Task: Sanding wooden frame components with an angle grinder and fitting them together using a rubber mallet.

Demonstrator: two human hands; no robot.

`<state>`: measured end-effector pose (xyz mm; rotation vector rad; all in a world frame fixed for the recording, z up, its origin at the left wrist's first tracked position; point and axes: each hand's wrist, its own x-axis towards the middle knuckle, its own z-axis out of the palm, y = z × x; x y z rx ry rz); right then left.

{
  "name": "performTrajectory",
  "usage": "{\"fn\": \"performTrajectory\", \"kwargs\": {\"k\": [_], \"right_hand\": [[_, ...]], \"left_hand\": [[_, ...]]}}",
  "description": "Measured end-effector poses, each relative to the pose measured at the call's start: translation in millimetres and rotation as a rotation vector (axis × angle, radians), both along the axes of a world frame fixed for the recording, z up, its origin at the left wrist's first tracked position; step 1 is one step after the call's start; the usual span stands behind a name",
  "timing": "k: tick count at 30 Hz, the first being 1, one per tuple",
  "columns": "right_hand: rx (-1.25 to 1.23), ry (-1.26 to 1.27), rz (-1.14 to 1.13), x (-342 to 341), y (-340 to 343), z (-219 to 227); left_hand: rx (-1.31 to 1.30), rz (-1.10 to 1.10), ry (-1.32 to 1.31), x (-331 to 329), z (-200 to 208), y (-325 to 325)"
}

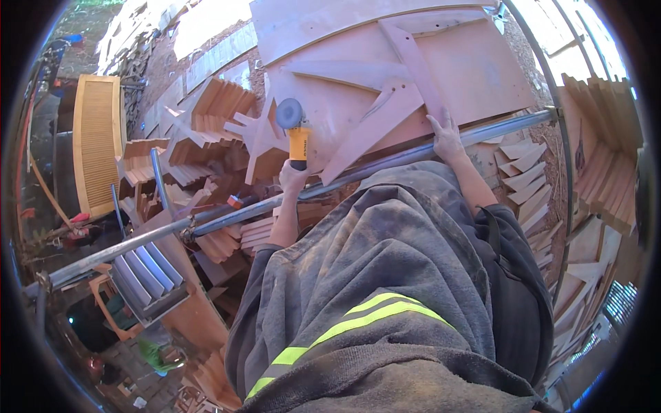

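My left hand (294, 177) is wrapped round the grip of a yellow angle grinder (298, 146). Its round grey disc (289, 113) points away from me, over the left side of a large pale wooden board (475, 65). On that board lies an angled wooden piece (413, 62), its long arm running down toward me. My right hand (449, 141) rests at the near end of that arm, fingers stretched and apart. Between my hands lies another flat, tapered wooden piece (375, 131). Whether the disc spins, I cannot tell.
A metal pipe rail (499, 127) crosses between me and the board. Stacks of cut wooden pieces stand at the left (220, 107) and right (527, 179). A louvred wooden shutter (98, 144) is upright at far left. More timber (606, 151) is piled at far right.
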<state>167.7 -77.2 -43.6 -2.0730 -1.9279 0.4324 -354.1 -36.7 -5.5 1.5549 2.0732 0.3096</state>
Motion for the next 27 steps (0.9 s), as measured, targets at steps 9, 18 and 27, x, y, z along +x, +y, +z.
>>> {"fn": "performTrajectory", "kwargs": {"k": [9,18,27], "right_hand": [[-0.015,-0.116,-0.033,44,-4,1],[0.016,-0.118,-0.082,38,-3,-1],[-0.003,-0.167,-0.042,44,-23,11]], "left_hand": [[0.116,0.0,0.153,25,-13,-12],[0.04,0.006,0.17,28,-16,-12],[0.503,-0.057,0.257,77,22,-39]]}}
